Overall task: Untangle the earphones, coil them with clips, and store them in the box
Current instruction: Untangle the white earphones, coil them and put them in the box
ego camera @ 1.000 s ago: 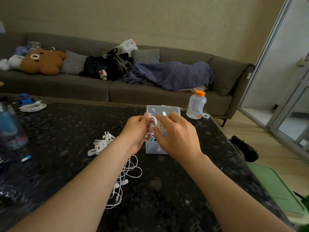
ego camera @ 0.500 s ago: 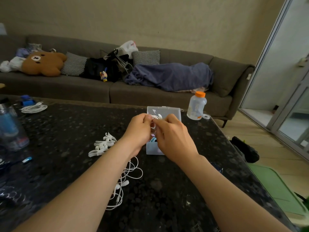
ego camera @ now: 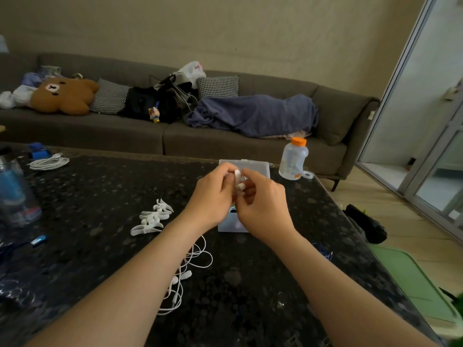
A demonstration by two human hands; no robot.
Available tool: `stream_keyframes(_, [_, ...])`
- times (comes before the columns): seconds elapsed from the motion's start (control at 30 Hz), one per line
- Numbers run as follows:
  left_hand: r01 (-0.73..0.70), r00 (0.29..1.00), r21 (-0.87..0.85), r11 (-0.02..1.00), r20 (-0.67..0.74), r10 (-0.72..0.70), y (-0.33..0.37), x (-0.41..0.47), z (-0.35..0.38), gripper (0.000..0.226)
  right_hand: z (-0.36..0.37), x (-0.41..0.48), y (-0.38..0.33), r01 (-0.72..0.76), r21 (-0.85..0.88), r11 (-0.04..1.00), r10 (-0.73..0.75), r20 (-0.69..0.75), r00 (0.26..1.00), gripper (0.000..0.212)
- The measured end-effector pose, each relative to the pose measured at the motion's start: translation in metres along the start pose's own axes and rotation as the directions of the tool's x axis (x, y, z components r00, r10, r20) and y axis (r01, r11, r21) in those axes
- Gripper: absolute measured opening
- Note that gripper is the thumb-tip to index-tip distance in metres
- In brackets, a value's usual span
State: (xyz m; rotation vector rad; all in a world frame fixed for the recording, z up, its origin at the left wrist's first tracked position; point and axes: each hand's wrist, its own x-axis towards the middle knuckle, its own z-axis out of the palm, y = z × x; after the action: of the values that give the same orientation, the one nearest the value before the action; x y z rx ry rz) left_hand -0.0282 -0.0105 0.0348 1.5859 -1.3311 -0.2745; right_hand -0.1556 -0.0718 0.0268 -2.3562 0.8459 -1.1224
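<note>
From the head camera we see both hands meeting just above the clear plastic box (ego camera: pixel 258 167), which sits toward the far side of the dark speckled bench (ego camera: pixel 100 259). The left hand (ego camera: pixel 213 196) and the right hand (ego camera: pixel 266 209) have their fingers curled in toward each other, and between them they pinch a white clip (ego camera: pixel 237 180). We think a coil of earphone cable sits inside that pinch, but the fingers hide nearly all of it, so we cannot be sure.

A tangled set of white earphones (ego camera: pixel 190 271) lies loose on the bench, partly under the left forearm and nearer to us than the box. A heap of spare clips (ego camera: pixel 152 217) lies to the left of the box, apart from the hands. A bottle with an orange cap (ego camera: pixel 293 160) stands near the box's far right corner.

We judge the step in hand to be fastening the clip round a coil before it goes into the box. Several things could go wrong from here:

- If either pinch eases before the clip closes, the springy cable could unwind and the coil would need winding again.
- The small, smooth clip could slip from the fingertips and fall into the box or onto the bench.
- The left forearm hangs over the loose earphones, so pulling it back could snag a loop and drag them, or tighten the tangle.
- A wide sweep of the right arm could tip the bottle.
</note>
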Motion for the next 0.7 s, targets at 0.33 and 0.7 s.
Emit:
stream_keyframes(0.33, [0.193, 0.977, -0.369, 0.909, 0.159, -0.143, 0.000, 0.002, -0.001, 0.018, -0.009, 0.004, 0.009, 0.003, -0.055, 0.998, -0.008, -0.094, 0.996, 0.042])
stream_keyframes(0.7, [0.267, 0.960, -0.555, 0.787, 0.081, -0.269, -0.011, 0.010, 0.001, 0.022, -0.023, 0.005, 0.011, -0.261, 0.305, 0.916, 0.252, 0.070, 0.965, 0.023])
